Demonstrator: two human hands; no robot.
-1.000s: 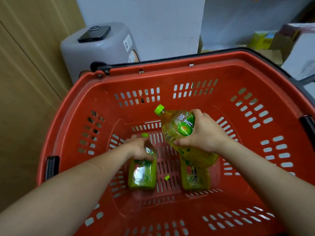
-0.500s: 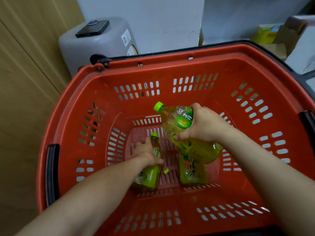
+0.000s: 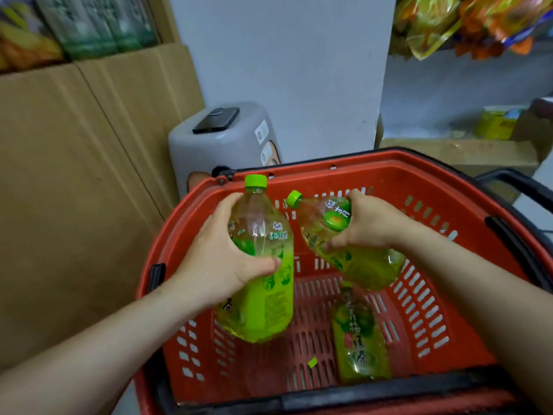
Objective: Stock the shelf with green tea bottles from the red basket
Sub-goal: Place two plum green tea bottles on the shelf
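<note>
My left hand (image 3: 223, 259) grips a green tea bottle (image 3: 264, 283) round its middle, held nearly upright above the left side of the red basket (image 3: 419, 187). My right hand (image 3: 371, 224) holds a second green tea bottle (image 3: 359, 259) by its upper body, tilted with its green cap pointing up and left. A third green tea bottle (image 3: 359, 345) lies on the basket floor under the right-hand bottle. Both lifted bottles are clear of the basket floor.
Stacked cardboard boxes (image 3: 74, 175) stand at the left. A grey bin with a black phone on top (image 3: 217, 119) sits behind the basket. A shelf (image 3: 466, 151) with a yellow box is at the back right, snack bags hanging above it.
My left hand has lifted its bottle from the basket floor to upright above the basket. The right-hand bottle has risen too. The view has tilted upward, showing more wall and shelf.
</note>
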